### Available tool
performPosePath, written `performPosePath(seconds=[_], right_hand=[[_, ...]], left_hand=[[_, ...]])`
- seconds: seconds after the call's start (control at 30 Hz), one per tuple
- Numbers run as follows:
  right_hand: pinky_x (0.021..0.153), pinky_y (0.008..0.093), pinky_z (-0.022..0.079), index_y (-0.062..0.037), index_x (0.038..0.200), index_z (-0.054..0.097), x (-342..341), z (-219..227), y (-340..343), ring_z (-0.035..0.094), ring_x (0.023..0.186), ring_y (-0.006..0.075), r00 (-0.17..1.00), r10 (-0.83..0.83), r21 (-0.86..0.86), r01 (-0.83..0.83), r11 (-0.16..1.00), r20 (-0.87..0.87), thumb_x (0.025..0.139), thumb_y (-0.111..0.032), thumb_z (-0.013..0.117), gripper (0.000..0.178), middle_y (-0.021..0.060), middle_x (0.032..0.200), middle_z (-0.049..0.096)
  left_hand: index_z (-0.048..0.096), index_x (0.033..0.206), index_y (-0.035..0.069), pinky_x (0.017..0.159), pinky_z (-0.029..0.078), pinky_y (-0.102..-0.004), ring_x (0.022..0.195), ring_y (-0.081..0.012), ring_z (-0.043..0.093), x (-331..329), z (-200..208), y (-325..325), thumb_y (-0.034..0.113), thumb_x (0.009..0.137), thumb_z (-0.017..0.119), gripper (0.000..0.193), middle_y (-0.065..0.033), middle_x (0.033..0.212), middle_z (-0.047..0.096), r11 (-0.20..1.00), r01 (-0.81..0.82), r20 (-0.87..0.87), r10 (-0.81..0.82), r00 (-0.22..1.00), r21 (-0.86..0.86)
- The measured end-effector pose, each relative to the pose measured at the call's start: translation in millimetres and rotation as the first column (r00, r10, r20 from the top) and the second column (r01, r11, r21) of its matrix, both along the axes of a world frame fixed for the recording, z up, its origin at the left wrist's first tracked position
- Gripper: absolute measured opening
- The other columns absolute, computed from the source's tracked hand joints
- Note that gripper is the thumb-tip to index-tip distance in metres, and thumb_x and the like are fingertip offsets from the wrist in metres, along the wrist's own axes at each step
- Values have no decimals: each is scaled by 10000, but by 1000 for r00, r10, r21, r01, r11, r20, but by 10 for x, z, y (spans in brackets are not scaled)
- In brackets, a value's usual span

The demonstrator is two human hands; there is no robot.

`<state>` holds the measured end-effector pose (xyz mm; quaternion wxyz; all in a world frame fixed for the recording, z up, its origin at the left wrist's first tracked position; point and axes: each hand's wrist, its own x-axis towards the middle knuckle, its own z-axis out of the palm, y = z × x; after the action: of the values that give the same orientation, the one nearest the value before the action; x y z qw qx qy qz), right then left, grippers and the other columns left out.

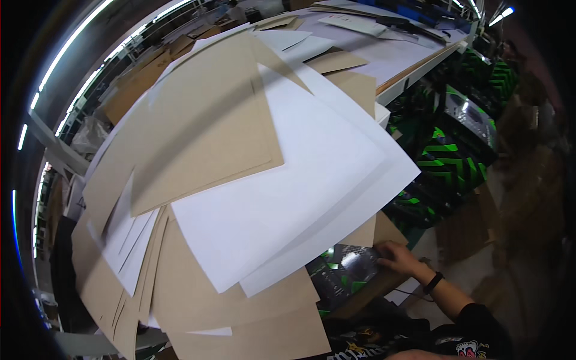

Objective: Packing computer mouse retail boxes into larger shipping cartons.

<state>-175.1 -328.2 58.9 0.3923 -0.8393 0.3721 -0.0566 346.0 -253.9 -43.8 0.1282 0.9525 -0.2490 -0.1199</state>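
My right hand (398, 258) reaches in at the lower right, a dark band around its wrist. Its fingers are bent and closed at the right edge of a glossy black and green printed box (347, 271), whose left part is hidden under paper sheets. Close above the fingers, the corner of a brown cardboard sheet (390, 230) sticks out. My left hand is not in view; only a bit of bare skin shows at the lower edge. Large white sheets (324, 156) and brown cardboard sheets (204, 132) lie in a loose, fanned heap in front of me.
Black and green printed boxes (453, 159) are stacked to the right, below the table edge (420, 66). A dark tool-like object (399, 24) lies on the far table. Behind the heap at the left stand a brown carton (135, 87) and a clear plastic bag (90, 135).
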Motion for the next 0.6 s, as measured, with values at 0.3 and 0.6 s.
performPosePath(seconds=[0.3, 0.6], right_hand=[[795, 336, 508, -1, 1015, 647, -645, 585, 704, 659, 854, 212, 916, -391, -81, 398, 914, 85, 832, -167, 687, 251, 121, 894, 682], [1111, 466, 254, -109, 1519, 134, 53, 798, 448, 323, 1378, 345, 830, -179, 352, -22, 936, 529, 656, -360, 834, 1140, 194, 1477, 332]], left_hand=[[609, 1100, -3, 756, 512, -382, 898, -296, 644, -264, 784, 584, 97, 733, 638, 381, -199, 1039, 654, 885, 141, -1, -158, 987, -443], [605, 1103, -10, 758, 510, -383, 910, -301, 635, -1421, 2049, 1625, 69, 706, 629, 406, -217, 1058, 640, 328, 688, -99, -931, 351, -647]])
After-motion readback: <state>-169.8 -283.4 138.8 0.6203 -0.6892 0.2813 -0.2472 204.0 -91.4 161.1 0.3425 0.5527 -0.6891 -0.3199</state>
